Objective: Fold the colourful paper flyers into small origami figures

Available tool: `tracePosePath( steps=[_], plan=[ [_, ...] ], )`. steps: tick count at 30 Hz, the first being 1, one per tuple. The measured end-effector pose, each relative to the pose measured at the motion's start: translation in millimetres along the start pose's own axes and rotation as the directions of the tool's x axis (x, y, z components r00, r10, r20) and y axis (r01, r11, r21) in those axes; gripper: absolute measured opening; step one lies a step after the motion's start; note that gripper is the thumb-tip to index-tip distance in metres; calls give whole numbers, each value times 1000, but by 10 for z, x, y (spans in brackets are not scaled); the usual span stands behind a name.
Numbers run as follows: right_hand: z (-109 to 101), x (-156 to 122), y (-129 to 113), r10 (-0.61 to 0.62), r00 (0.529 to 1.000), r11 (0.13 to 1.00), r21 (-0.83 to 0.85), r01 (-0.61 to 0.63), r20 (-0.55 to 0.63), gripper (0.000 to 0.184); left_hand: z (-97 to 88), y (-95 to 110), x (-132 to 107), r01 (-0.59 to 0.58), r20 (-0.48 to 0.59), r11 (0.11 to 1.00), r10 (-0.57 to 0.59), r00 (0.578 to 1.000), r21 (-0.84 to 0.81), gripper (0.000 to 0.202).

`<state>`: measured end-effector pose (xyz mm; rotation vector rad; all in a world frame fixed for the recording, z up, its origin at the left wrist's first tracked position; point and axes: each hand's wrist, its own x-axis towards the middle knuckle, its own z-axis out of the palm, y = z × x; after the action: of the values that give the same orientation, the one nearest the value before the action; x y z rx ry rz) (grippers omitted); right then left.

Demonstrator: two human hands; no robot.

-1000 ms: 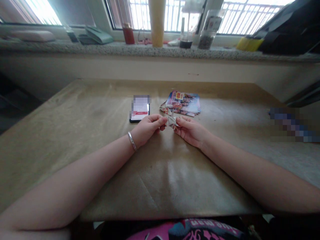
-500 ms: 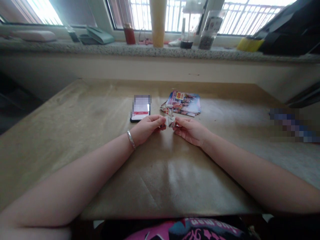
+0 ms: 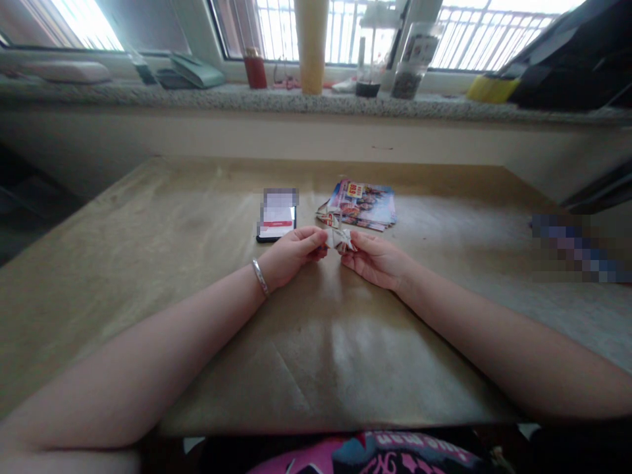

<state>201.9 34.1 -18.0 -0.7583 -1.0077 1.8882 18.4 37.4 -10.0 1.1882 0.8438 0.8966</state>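
Note:
Between my two hands, just above the table, is a small piece of folded paper (image 3: 340, 239), whitish with printed patches. My left hand (image 3: 303, 247) pinches its left side between thumb and fingers. On the other side, the thumb and fingers of my right hand (image 3: 372, 257) are closed on its right edge; the fingertips are partly hidden. Right behind the paper lies another folded printed paper piece (image 3: 328, 216), beside a stack of colourful printed leaflets (image 3: 368, 203). A phone (image 3: 276, 220) with its screen lit lies just beyond my left hand.
The brown-covered table (image 3: 222, 368) reaches to the wall under a stone windowsill (image 3: 197, 97). On the sill stand a red bottle (image 3: 255, 71), a tall yellowish cylinder (image 3: 312, 49), a clear container (image 3: 415, 62) and a yellow object (image 3: 492, 89). A blurred item (image 3: 580, 249) lies at the far right.
My right thumb and fingers have shifted slightly rightward on the folded paper, so more of it shows between my hands. My left hand stays about where it was.

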Motion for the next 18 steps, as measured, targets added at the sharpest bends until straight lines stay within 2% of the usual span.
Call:
tracePosePath(
  steps=[5, 12, 18],
  plan=[
    [3, -9, -3, -37, 999, 996, -87, 37, -5, 27, 5, 1, 0, 3, 23, 996, -1, 1000, -87, 45],
    [-4, -12, 3, -45, 999, 997, -67, 46, 19, 27, 6, 16, -10, 19, 12, 993, -17, 1000, -113, 46],
    [-1, -7, 7, -21, 1000, 999, -35, 21, -7, 25, -10, 9, -9, 29, 26, 991, -26, 999, -133, 44]
  ],
)
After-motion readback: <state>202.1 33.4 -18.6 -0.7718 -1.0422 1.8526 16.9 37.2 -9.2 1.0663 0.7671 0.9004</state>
